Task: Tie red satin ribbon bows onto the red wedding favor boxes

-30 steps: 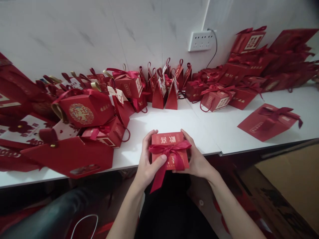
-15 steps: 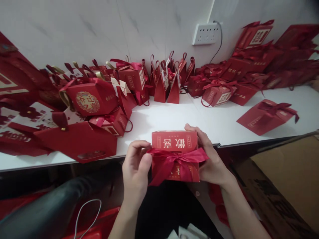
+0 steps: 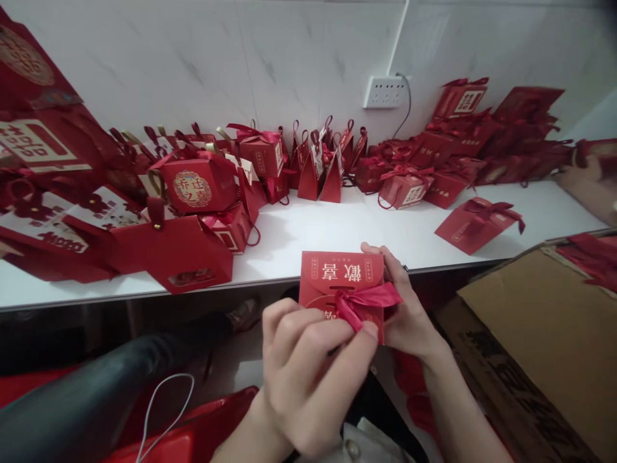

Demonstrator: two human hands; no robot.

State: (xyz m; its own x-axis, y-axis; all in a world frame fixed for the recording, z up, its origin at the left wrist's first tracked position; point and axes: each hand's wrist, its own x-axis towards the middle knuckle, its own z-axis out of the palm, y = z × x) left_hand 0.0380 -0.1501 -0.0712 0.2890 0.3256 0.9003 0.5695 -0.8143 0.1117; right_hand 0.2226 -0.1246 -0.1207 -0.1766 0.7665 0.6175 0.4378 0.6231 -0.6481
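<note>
A small red gift box (image 3: 342, 276) with white characters on its top is held in front of me, just below the white table's edge (image 3: 270, 278). My right hand (image 3: 409, 315) grips its right side, fingers wrapped over the top corner. My left hand (image 3: 308, 379) is closer to the camera, fingers curled, pinching the red ribbon bow (image 3: 366, 301) tied across the box front. The lower part of the box is hidden behind my left hand.
Several red gift boxes and bags crowd the table's back and left, among them a hexagonal box (image 3: 197, 186) and a flat bag (image 3: 475, 222) at right. A wall socket (image 3: 383, 91) is above. An open cardboard carton (image 3: 540, 334) stands right; a white cable (image 3: 159, 411) lies lower left.
The box has been drawn off the table edge toward me. My left hand has come up over the front and taken hold of the ribbon bow; the camera view widened.
</note>
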